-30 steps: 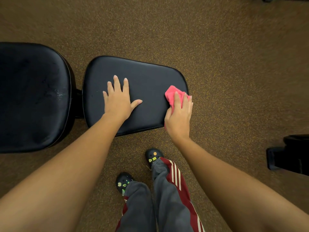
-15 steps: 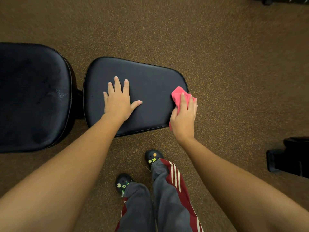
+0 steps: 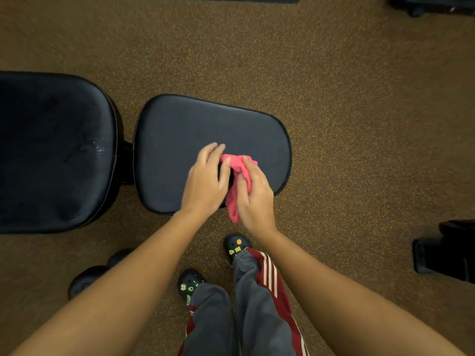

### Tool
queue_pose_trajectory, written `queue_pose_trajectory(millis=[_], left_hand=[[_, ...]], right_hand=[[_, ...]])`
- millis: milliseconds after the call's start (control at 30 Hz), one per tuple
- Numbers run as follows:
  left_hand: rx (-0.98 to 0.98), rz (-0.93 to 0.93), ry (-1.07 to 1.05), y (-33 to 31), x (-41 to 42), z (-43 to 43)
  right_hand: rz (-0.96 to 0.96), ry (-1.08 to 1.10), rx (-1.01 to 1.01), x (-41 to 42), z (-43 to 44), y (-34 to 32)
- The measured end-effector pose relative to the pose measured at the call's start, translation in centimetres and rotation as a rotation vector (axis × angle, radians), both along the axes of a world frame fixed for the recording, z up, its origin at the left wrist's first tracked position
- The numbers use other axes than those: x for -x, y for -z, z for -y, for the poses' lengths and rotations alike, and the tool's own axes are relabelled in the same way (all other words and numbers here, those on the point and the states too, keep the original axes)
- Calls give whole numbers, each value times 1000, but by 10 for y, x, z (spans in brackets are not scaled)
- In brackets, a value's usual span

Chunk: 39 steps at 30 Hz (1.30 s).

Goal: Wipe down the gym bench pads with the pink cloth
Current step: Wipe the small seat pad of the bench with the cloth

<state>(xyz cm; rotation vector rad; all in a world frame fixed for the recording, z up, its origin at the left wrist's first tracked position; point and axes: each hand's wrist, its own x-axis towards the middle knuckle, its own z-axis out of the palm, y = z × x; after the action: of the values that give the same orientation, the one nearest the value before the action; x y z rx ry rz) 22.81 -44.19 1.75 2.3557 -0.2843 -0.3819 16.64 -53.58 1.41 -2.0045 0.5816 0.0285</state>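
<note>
Both hands now meet over seat pad point(image 3: 180, 129): right hand point(image 3: 254, 196) clutches pink cloth point(image 3: 235, 201), left hand point(image 3: 205, 186), off pad, pinches its top edge. Wiping paused; likely refolding.

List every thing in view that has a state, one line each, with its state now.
pink cloth: bunched, held between both hands above the seat pad.
left hand: gripping the cloth's left side.
right hand: gripping the cloth's right side.
seat pad: flat, bare, nothing resting on it.
back pad: scuffed with light marks near its right edge.
</note>
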Motion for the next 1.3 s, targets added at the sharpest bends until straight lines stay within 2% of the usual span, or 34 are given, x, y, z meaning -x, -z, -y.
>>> queue_pose_trajectory(millis=[100, 200, 300, 433, 500, 633, 700, 833, 1067, 1300], left_hand=[[233, -141, -161, -11, 4, 12], [403, -353, -279, -11, -4, 14], [482, -449, -335, -9, -11, 2], [483, -450, -400, -19, -14, -21], [413, -377, -459, -26, -14, -32], [230, -120, -532, -34, -16, -56], [109, -58, -552, -34, -22, -71], [-83, -16, -511, -26, -36, -89], [-400, 36, -210, 0, -50, -77], [-473, 8, -123, 1, -50, -93]], right_hand=[[3, 194, -216, -25, -11, -24], [-70, 223, -430, -46, -16, -28], [-101, 177, -656, -57, -25, -27], [-151, 110, -713, -62, -42, -29], [-144, 70, -664, -62, -49, -30], [-56, -30, -389, -69, -56, -42], [-20, -68, -274, -74, -56, -43], [-26, -156, -167, -92, -54, -33], [-15, -298, -6, -112, -48, -11], [-51, -283, 16, -120, -50, -3]])
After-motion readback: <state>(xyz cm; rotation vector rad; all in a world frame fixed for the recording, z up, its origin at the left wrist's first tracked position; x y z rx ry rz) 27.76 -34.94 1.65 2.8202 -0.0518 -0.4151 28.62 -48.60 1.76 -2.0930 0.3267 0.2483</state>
